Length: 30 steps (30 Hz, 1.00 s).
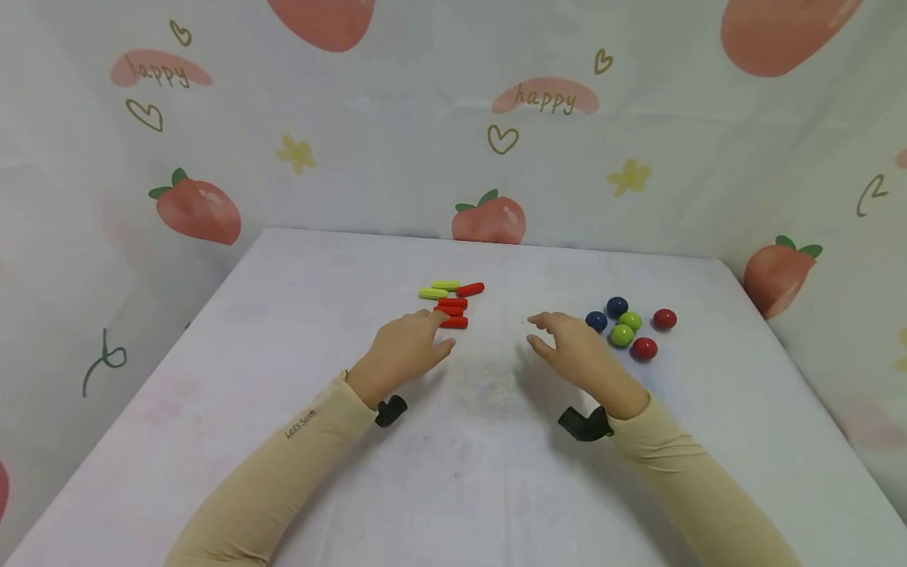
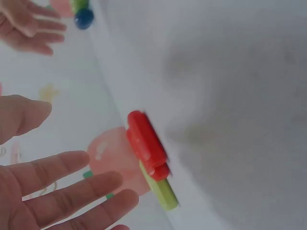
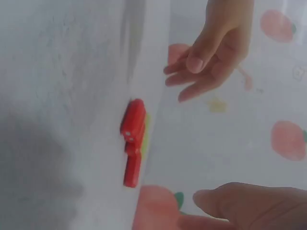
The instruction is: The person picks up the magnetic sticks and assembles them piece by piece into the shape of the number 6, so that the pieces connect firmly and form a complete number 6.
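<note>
Watching remotely, I've got the white-covered table (image 1: 468,488); from its centre, the left hand (image 1: 401,348) at ten o'clock, empty, fingers extended; the right hand (image 1: 577,348) at two, empty, fingers loose. Farther out at two: blue balls (image 1: 617,306), green balls (image 1: 622,335), red balls (image 1: 644,349). At twelve, four red sticks (image 1: 457,323) near the left fingers, two yellow-green sticks (image 1: 433,293) behind.

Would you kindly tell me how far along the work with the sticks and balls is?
Apparently done: the red sticks and yellow-green sticks lie grouped, three reds side by side. In hand: nothing; the left hand and right hand look empty. Perhaps remaining: arranging the balls, loosely clustered.
</note>
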Each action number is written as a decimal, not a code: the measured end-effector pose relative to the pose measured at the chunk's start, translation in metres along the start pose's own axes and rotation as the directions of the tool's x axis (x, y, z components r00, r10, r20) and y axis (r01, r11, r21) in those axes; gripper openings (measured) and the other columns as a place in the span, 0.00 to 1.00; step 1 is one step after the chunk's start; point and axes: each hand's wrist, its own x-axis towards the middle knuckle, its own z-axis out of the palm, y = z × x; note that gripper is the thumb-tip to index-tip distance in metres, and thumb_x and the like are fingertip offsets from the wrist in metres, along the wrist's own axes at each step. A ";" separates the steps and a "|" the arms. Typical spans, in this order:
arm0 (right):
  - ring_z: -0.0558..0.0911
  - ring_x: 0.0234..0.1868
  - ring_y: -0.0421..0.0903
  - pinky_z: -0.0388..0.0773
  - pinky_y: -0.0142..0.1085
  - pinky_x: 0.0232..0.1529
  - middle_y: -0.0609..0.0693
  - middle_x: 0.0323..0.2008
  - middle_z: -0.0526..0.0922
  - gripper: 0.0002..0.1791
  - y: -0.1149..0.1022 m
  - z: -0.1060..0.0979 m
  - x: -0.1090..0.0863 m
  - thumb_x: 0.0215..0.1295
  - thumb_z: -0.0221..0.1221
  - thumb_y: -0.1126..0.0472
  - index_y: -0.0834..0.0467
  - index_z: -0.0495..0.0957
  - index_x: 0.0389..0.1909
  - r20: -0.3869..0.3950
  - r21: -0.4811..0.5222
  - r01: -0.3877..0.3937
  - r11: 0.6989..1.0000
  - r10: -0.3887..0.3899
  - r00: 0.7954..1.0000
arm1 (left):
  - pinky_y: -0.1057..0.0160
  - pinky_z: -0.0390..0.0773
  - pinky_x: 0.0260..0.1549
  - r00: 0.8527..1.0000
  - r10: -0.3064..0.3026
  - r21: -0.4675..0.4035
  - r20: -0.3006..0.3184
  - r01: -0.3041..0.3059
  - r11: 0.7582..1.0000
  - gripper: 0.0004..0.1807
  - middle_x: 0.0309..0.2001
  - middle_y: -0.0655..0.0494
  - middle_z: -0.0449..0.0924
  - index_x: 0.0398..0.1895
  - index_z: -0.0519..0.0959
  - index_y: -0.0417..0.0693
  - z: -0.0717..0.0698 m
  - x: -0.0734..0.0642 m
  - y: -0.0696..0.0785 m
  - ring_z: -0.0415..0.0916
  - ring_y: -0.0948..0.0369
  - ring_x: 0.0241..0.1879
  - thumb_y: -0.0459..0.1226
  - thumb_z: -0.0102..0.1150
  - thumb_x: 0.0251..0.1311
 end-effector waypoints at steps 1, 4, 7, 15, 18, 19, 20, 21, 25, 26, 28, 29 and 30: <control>0.78 0.55 0.55 0.76 0.49 0.53 0.57 0.54 0.79 0.22 0.002 -0.002 0.000 0.66 0.54 0.52 0.57 0.73 0.58 -0.006 0.009 -0.004 1.000 0.004 1.000 | 0.60 0.78 0.31 1.000 0.002 -0.029 -0.011 -0.002 1.000 0.24 0.51 0.51 0.78 0.58 0.72 0.50 -0.001 0.000 -0.002 0.77 0.57 0.39 0.50 0.52 0.62; 0.78 0.55 0.55 0.76 0.50 0.53 0.58 0.54 0.79 0.22 0.010 -0.009 -0.002 0.67 0.53 0.53 0.57 0.72 0.58 -0.027 0.045 -0.019 0.999 0.020 0.999 | 0.62 0.76 0.30 0.999 0.003 -0.107 -0.047 -0.008 0.994 0.22 0.50 0.51 0.79 0.56 0.72 0.49 -0.007 0.000 -0.007 0.77 0.58 0.38 0.49 0.51 0.63; 0.75 0.57 0.56 0.74 0.51 0.55 0.59 0.56 0.77 0.22 0.020 -0.016 -0.004 0.68 0.52 0.54 0.58 0.71 0.59 -0.050 0.099 -0.017 0.995 0.022 0.999 | 0.61 0.77 0.33 0.998 -0.014 -0.207 -0.059 0.002 0.978 0.20 0.48 0.51 0.80 0.55 0.73 0.48 -0.012 0.002 -0.013 0.77 0.57 0.42 0.47 0.50 0.64; 0.67 0.64 0.60 0.64 0.57 0.62 0.62 0.62 0.69 0.28 0.047 -0.033 -0.007 0.68 0.52 0.52 0.59 0.63 0.65 -0.063 0.177 0.010 0.984 0.001 0.998 | 0.56 0.77 0.49 0.997 -0.060 -0.419 -0.053 0.032 0.907 0.18 0.49 0.53 0.80 0.55 0.74 0.49 -0.016 0.018 -0.028 0.76 0.56 0.50 0.44 0.51 0.65; 0.65 0.64 0.62 0.63 0.58 0.62 0.64 0.63 0.66 0.31 0.059 -0.036 -0.006 0.68 0.53 0.51 0.60 0.60 0.67 -0.075 0.188 -0.007 0.982 0.021 0.997 | 0.55 0.77 0.51 0.997 -0.076 -0.470 -0.031 0.052 0.881 0.16 0.50 0.53 0.79 0.54 0.74 0.50 -0.013 0.025 -0.032 0.75 0.55 0.52 0.43 0.51 0.65; 0.65 0.64 0.63 0.63 0.58 0.62 0.64 0.63 0.66 0.31 0.063 -0.036 -0.005 0.67 0.53 0.52 0.60 0.59 0.67 -0.084 0.192 -0.008 0.981 0.024 0.996 | 0.55 0.77 0.51 0.997 -0.079 -0.479 -0.021 0.059 0.876 0.16 0.51 0.53 0.78 0.54 0.74 0.51 -0.011 0.028 -0.034 0.75 0.55 0.53 0.42 0.51 0.64; 0.66 0.64 0.63 0.63 0.58 0.62 0.65 0.63 0.65 0.31 0.066 -0.037 -0.005 0.67 0.54 0.53 0.61 0.59 0.67 -0.091 0.199 -0.012 0.980 0.030 0.995 | 0.55 0.77 0.51 0.997 -0.081 -0.480 -0.011 0.066 0.875 0.17 0.51 0.53 0.78 0.55 0.73 0.52 -0.010 0.030 -0.035 0.75 0.55 0.53 0.42 0.52 0.64; 0.66 0.64 0.64 0.63 0.57 0.62 0.65 0.63 0.65 0.31 0.070 -0.037 -0.004 0.67 0.54 0.54 0.62 0.59 0.67 -0.094 0.210 -0.015 0.978 0.036 0.995 | 0.55 0.77 0.51 0.997 -0.082 -0.478 0.002 0.073 0.875 0.17 0.51 0.53 0.78 0.56 0.73 0.53 -0.008 0.032 -0.036 0.74 0.55 0.54 0.42 0.52 0.64; 0.67 0.63 0.65 0.63 0.55 0.63 0.67 0.63 0.65 0.31 0.081 -0.037 0.000 0.66 0.55 0.56 0.63 0.59 0.66 -0.071 0.258 -0.032 0.966 0.052 0.996 | 0.56 0.77 0.48 0.995 -0.087 -0.481 0.050 0.100 0.871 0.19 0.52 0.51 0.76 0.58 0.72 0.54 -0.001 0.038 -0.040 0.73 0.54 0.54 0.41 0.53 0.63; 0.66 0.64 0.64 0.63 0.55 0.63 0.67 0.63 0.64 0.31 0.084 -0.037 0.001 0.66 0.55 0.56 0.63 0.59 0.66 -0.060 0.274 -0.038 0.961 0.056 0.997 | 0.56 0.77 0.48 0.995 -0.085 -0.483 0.061 0.104 0.869 0.19 0.52 0.50 0.76 0.58 0.72 0.54 0.001 0.039 -0.041 0.73 0.54 0.54 0.40 0.53 0.63; 0.66 0.64 0.64 0.63 0.55 0.64 0.67 0.63 0.65 0.31 0.090 -0.036 0.005 0.66 0.55 0.55 0.64 0.60 0.66 -0.037 0.294 -0.045 0.955 0.058 0.998 | 0.56 0.77 0.46 0.993 -0.086 -0.495 0.084 0.116 0.861 0.20 0.52 0.49 0.76 0.58 0.72 0.54 0.003 0.041 -0.042 0.73 0.54 0.53 0.40 0.53 0.62; 0.66 0.64 0.64 0.63 0.54 0.64 0.67 0.63 0.65 0.31 0.092 -0.035 0.006 0.66 0.56 0.55 0.64 0.60 0.65 -0.027 0.305 -0.046 0.951 0.057 0.998 | 0.57 0.76 0.46 0.992 -0.087 -0.502 0.094 0.122 0.856 0.20 0.52 0.49 0.76 0.58 0.72 0.54 0.004 0.043 -0.043 0.73 0.54 0.53 0.40 0.54 0.62; 0.66 0.64 0.64 0.63 0.54 0.64 0.67 0.63 0.66 0.30 0.095 -0.035 0.009 0.66 0.56 0.56 0.64 0.61 0.65 -0.017 0.313 -0.047 0.948 0.055 0.998 | 0.57 0.76 0.46 0.991 -0.089 -0.509 0.105 0.130 0.851 0.19 0.52 0.50 0.76 0.57 0.72 0.55 0.005 0.044 -0.044 0.73 0.54 0.53 0.40 0.54 0.62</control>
